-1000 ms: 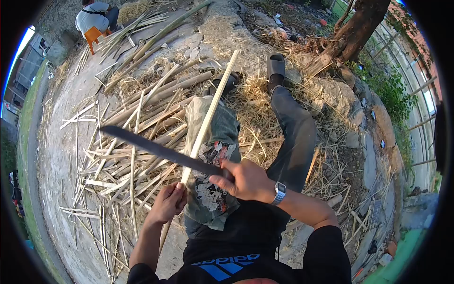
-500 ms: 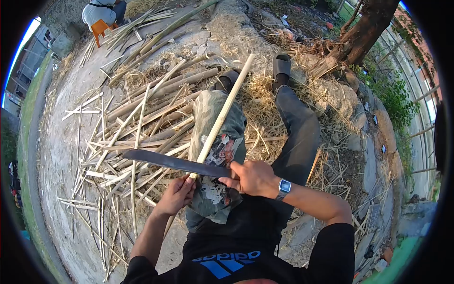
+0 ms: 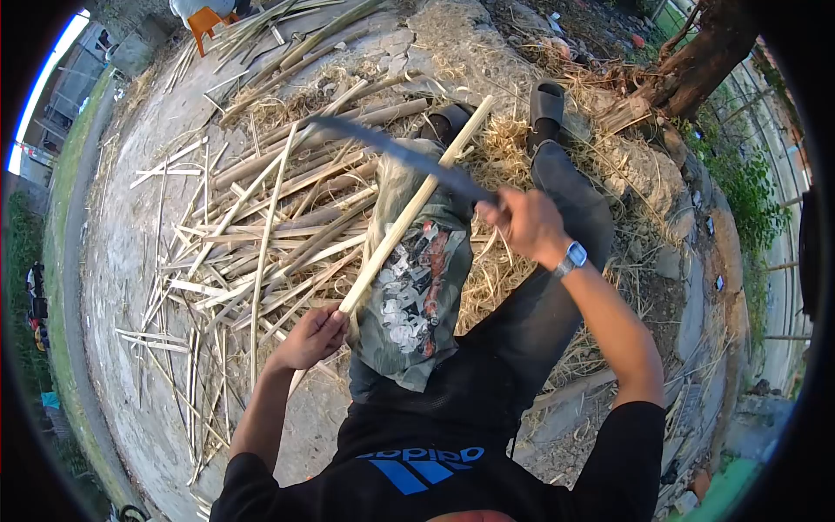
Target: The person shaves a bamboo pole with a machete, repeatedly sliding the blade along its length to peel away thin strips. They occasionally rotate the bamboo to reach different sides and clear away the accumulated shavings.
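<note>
A long pale strip, split bamboo by its look, [image 3: 402,224] slants up and away across the cloth-covered thigh. My left hand [image 3: 315,337] is closed round its near end. My right hand [image 3: 527,228] grips the handle of a long dark machete [image 3: 391,150], whose blade points left and crosses the upper part of the strip, slightly blurred. Whether blade and strip touch cannot be made out. Under the strip, a camouflage cloth [image 3: 409,304] with a torn, worn patch covers the leg.
Split strips and poles [image 3: 287,217] lie heaped on the ground to the left. Straw-like shavings [image 3: 504,143] surround the feet. A tree trunk [image 3: 696,70] stands at the upper right. Part of a seated person shows on an orange chair [image 3: 205,24] at the upper left.
My right hand has moved up and away with the machete, from near the strip's held end to its upper part. My left hand still holds the strip. The view has shifted slightly.
</note>
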`<state>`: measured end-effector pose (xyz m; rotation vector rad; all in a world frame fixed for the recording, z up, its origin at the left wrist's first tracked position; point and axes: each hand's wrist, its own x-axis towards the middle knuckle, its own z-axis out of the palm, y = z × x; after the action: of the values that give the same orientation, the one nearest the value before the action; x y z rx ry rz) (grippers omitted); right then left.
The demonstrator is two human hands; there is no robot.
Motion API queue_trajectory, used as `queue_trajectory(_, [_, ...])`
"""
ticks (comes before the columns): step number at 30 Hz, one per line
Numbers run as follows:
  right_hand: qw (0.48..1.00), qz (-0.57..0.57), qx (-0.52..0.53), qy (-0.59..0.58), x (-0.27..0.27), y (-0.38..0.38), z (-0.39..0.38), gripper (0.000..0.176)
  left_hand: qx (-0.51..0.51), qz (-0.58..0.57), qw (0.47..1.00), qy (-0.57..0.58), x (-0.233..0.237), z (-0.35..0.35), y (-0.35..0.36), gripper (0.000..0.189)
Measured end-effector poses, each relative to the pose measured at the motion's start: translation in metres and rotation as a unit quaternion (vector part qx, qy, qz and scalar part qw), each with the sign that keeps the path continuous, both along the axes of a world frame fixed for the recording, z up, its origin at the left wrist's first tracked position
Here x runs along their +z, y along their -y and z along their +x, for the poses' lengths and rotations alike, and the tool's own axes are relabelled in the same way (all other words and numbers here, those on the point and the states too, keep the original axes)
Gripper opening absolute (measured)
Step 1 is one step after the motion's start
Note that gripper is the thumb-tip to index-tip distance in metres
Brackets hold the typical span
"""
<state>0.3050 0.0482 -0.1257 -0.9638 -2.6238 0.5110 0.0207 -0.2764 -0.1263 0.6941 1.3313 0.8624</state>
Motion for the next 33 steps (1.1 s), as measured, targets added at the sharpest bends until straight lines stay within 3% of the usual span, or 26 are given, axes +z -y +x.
queue_trajectory(2, [0.989, -0.015, -0.141, -0.047, 0.012, -0.085, 0.016, 0.073, -0.006, -0.004, 1.000, 0.004, 0.005, -0.004, 0.003, 0.035])
queue_trajectory(3, [0.970, -0.076, -0.225, -0.061, 0.016, -0.116, 0.026, 0.072, -0.009, -0.009, 1.000, 0.009, 0.006, -0.003, 0.007, 0.036])
queue_trajectory(4, [0.945, -0.110, -0.292, -0.094, 0.016, -0.130, 0.033, 0.071, -0.035, 0.011, 0.995, -0.094, 0.003, -0.003, 0.009, 0.037])
queue_trajectory(5, [0.925, -0.163, -0.323, -0.114, 0.016, -0.139, 0.043, 0.068, -0.037, 0.014, 0.995, -0.096, 0.001, -0.002, 0.011, 0.037])
queue_trajectory(9, [0.891, -0.287, -0.223, -0.272, 0.043, -0.049, 0.031, 0.060, 0.008, -0.008, 0.999, -0.037, -0.004, 0.011, 0.001, 0.037])
queue_trajectory(11, [0.918, -0.212, -0.166, -0.292, 0.024, -0.009, 0.014, 0.054, 0.027, -0.013, 0.987, -0.158, 0.019, 0.025, -0.025, 0.038])
queue_trajectory(12, [0.923, -0.190, -0.154, -0.298, 0.027, 0.014, -0.001, 0.051, -0.001, 0.007, 0.959, -0.283, 0.030, 0.030, -0.039, 0.036])
queue_trajectory(15, [0.928, -0.208, -0.115, -0.286, 0.036, 0.055, -0.044, 0.045, -0.013, 0.093, 0.923, -0.373, 0.039, 0.039, -0.062, 0.035])
queue_trajectory(17, [0.933, -0.127, -0.089, -0.324, 0.026, 0.058, -0.069, 0.036, -0.053, 0.087, 0.921, -0.377, 0.041, 0.035, -0.064, 0.031])
queue_trajectory(19, [0.943, -0.089, -0.070, -0.312, 0.017, 0.053, -0.073, 0.035, -0.065, 0.159, 0.849, -0.501, 0.034, 0.030, -0.054, 0.025])
queue_trajectory(20, [0.944, -0.101, -0.066, -0.308, 0.016, 0.051, -0.072, 0.034, -0.067, 0.158, 0.848, -0.502, 0.037, 0.026, -0.046, 0.025])
queue_trajectory(22, [0.936, -0.104, -0.063, -0.330, 0.011, 0.048, -0.072, 0.035, -0.032, -0.008, 0.911, -0.412, 0.045, 0.017, -0.013, 0.020])
queue_trajectory(24, [0.939, -0.141, -0.088, -0.301, 0.017, 0.049, -0.068, 0.036, -0.023, -0.070, 0.933, -0.353, 0.023, -0.002, 0.042, 0.021])
queue_trajectory(25, [0.939, -0.168, -0.113, -0.277, 0.020, 0.048, -0.067, 0.037, -0.021, -0.072, 0.933, -0.353, 0.015, -0.010, 0.070, 0.021])
queue_trajectory(26, [0.931, -0.133, -0.108, -0.324, 0.017, 0.047, -0.068, 0.039, -0.049, -0.051, 0.922, -0.380, 0.010, -0.016, 0.097, 0.020])
queue_trajectory(28, [0.945, -0.091, -0.121, -0.289, 0.019, 0.042, -0.063, 0.043, -0.074, -0.030, 0.910, -0.406, 0.009, -0.018, 0.111, 0.020])
queue_trajectory(30, [0.950, -0.116, -0.130, -0.261, 0.035, 0.042, -0.057, 0.048, 0.031, -0.024, 0.886, -0.462, 0.016, -0.009, 0.100, 0.019])
queue_trajectory(33, [0.944, -0.182, -0.094, -0.257, 0.053, 0.053, -0.047, 0.051, 0.109, 0.029, 0.883, -0.456, 0.034, 0.010, 0.042, 0.017])
